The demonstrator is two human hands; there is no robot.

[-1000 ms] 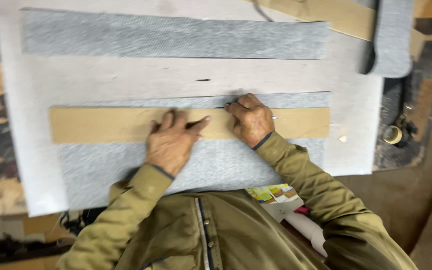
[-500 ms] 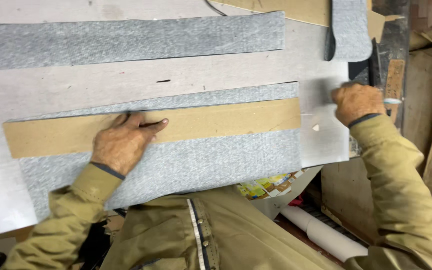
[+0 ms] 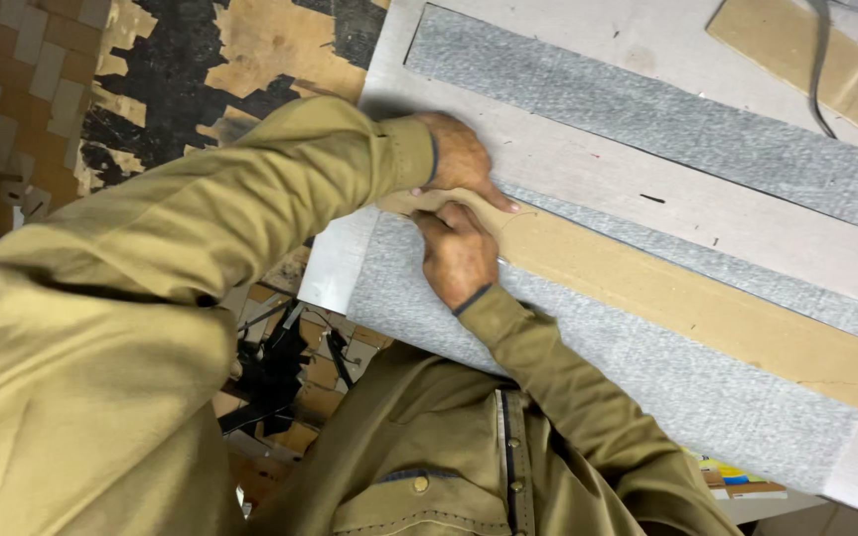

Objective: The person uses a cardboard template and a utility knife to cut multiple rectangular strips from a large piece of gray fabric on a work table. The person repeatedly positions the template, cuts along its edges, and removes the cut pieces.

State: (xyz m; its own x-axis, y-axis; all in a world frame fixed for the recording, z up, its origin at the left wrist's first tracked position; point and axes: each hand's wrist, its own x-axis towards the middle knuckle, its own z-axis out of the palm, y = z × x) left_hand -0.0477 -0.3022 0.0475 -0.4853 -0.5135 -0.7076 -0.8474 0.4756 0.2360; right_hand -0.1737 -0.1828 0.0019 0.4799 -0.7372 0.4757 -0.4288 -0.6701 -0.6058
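A long tan cardboard strip (image 3: 687, 298) lies lengthwise on a grey felt sheet (image 3: 647, 387), which rests on a white board (image 3: 598, 179). My left hand (image 3: 459, 159) reaches across from the left and presses down on the strip's near end, fingers stretched out. Just below it, my right hand (image 3: 459, 253) rests on the same end with its fingers curled. Whatever is inside that hand is hidden. A thin curved line shows on the cardboard beside my fingers.
A second grey felt strip (image 3: 647, 119) lies further up the board. Another cardboard piece (image 3: 826, 74) with a dark cable (image 3: 819, 89) across it sits at the top right. Worn patterned floor (image 3: 12, 99) lies to the left, and colourful packaging (image 3: 727, 476) shows under the board's lower edge.
My right hand has come back from the board's far right edge to the strip's end beside my left hand. My view has swung towards that end.
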